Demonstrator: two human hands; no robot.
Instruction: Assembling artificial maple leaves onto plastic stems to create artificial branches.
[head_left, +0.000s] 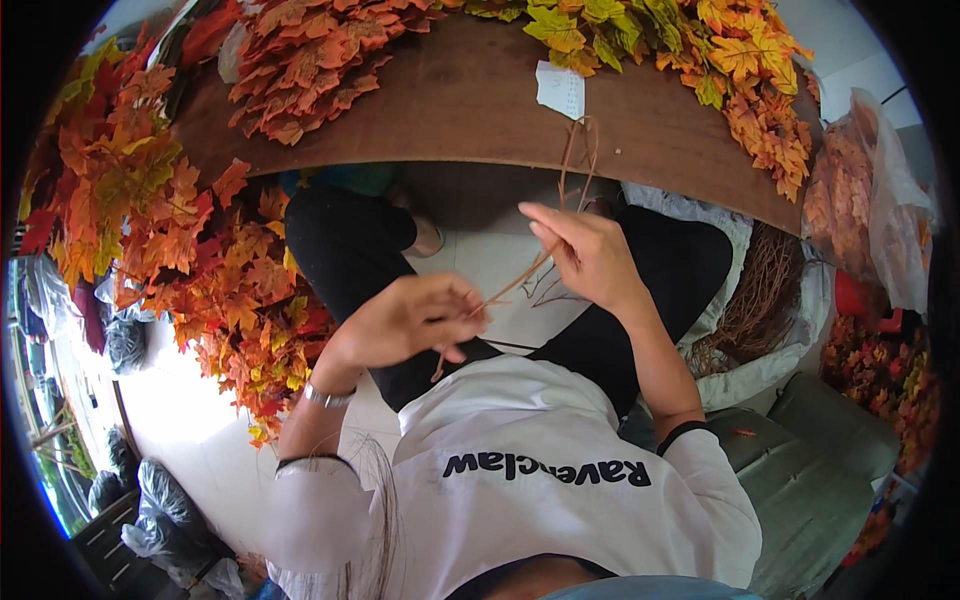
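Note:
A thin brown artificial twig (521,277) with side shoots runs between my two hands above my lap. My left hand (415,315) is closed around its lower part, and a short end pokes out below the fingers. Higher up and to the right, my right hand (590,258) has its fingers pressed together over the twig, partly hiding it. Beyond that hand, thin forked ends (588,150) reach up over the table's near edge. Finer dark shoots hang just below the right hand.
A brown wooden table (450,100) curves ahead, bearing orange leaf sprays (320,60), yellow-green leaves (600,30) and a paper slip (561,88). Orange leaf garlands (240,300) hang at left. To the right stand a white sack (770,375) of brown twigs (760,295) and a green padded seat (790,490).

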